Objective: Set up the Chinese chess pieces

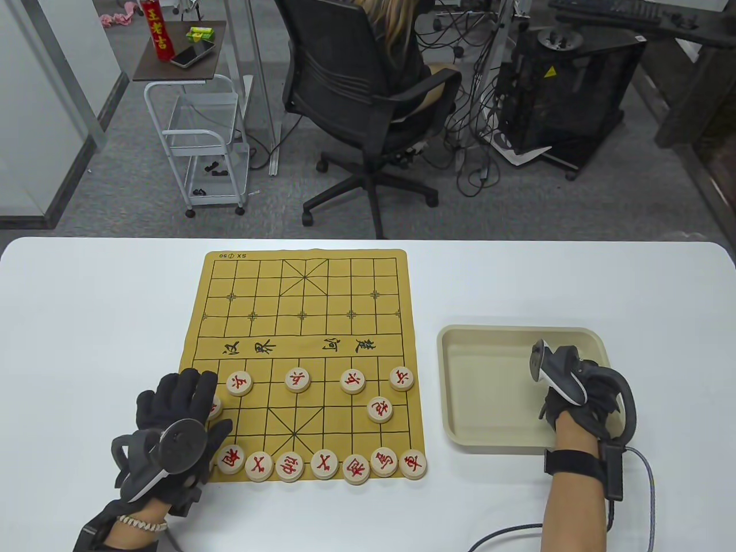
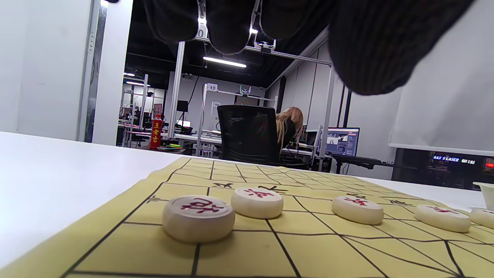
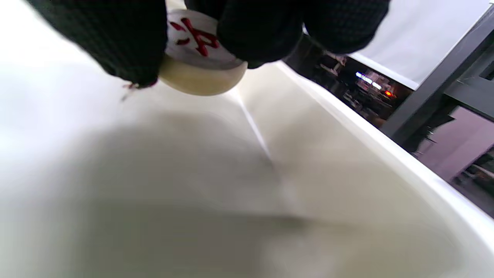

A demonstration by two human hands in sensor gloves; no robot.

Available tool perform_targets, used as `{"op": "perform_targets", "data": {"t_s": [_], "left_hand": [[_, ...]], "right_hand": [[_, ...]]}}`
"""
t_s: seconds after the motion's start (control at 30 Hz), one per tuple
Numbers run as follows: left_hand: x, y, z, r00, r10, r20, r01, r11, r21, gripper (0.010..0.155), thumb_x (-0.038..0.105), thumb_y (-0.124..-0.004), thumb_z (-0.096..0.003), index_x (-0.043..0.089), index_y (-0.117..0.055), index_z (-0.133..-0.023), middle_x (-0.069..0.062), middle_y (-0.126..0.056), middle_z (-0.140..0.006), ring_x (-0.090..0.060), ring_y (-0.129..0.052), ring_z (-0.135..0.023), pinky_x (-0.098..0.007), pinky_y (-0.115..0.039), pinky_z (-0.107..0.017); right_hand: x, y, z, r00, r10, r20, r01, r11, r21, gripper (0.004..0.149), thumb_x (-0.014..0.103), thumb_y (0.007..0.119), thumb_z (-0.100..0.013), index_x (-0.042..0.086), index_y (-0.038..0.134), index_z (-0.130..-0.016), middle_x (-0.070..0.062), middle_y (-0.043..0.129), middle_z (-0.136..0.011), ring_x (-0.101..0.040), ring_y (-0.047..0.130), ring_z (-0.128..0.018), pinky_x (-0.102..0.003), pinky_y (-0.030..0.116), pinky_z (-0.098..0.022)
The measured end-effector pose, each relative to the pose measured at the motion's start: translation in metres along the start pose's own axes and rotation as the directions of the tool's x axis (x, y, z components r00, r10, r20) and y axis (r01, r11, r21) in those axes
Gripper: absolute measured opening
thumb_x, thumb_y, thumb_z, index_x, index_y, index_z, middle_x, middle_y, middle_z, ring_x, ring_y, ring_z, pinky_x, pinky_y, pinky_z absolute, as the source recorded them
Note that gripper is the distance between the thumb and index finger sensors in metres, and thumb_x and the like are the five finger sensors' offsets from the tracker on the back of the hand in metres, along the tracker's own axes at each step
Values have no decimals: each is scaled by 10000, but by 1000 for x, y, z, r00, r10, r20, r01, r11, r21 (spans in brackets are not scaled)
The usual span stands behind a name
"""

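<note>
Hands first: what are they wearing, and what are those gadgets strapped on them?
Both hands, left and right, wear black knit gloves. Each back carries a grey-and-black tracker with a ring. The right wrist has a black strap and grey cable; the left wrist, a beaded bracelet.

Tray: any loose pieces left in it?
None visible. The tray floor shows bare; the right hand pinches one piece over it, hiding part.

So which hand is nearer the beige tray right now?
Right. The right hand is over the beige tray, pinching a red-marked piece. The left hand is across the board, at its left edge.
</note>
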State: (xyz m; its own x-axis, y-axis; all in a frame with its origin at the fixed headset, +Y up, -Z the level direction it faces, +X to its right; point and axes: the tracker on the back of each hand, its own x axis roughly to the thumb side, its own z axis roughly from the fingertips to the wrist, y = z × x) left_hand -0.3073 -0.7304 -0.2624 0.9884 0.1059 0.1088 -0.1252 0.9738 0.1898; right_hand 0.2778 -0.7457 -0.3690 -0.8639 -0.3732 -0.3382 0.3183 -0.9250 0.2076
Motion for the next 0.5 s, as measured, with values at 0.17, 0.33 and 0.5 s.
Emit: {"op": "perform_targets", "data": {"t_s": [0.17, 0.33, 0.5], "left_hand": [[1, 0, 0, 1000, -3, 8, 3, 1000, 0, 866, 556, -813, -389, 290, -406, -1106, -149, -482, -1198, -518, -530, -1097, -741, -400, -728], [2, -3, 2, 1000, -6, 13, 6, 1000, -11, 863, 559, -811, -389, 291, -410, -1105, -149, -485, -1196, -514, -534, -1097, -741, -402, -726], [4, -5, 3, 1000, -16, 24, 16, 1000, -23, 862, 559, -812, -388, 291, -413, -1104, -146, -488, -1196, -514, -536, -1097, -741, -401, -727]], "right_hand": [[30, -37, 43, 975, -165, 149, 188, 969, -161, 791, 489, 950, -371, 191, 634, -1032, -90, 802, -969, -122, 953, -574, -431, 834, -523], [85, -69, 103, 903, -212, 375, 324, 909, -264, 788, 526, 942, -369, 199, 649, -1023, -80, 814, -958, -113, 955, -568, -428, 838, -524], [148, -85, 175, 778, -189, 599, 431, 854, -291, 789, 554, 939, -358, 207, 669, -1013, -65, 831, -944, -101, 960, -551, -427, 845, -522]]}}
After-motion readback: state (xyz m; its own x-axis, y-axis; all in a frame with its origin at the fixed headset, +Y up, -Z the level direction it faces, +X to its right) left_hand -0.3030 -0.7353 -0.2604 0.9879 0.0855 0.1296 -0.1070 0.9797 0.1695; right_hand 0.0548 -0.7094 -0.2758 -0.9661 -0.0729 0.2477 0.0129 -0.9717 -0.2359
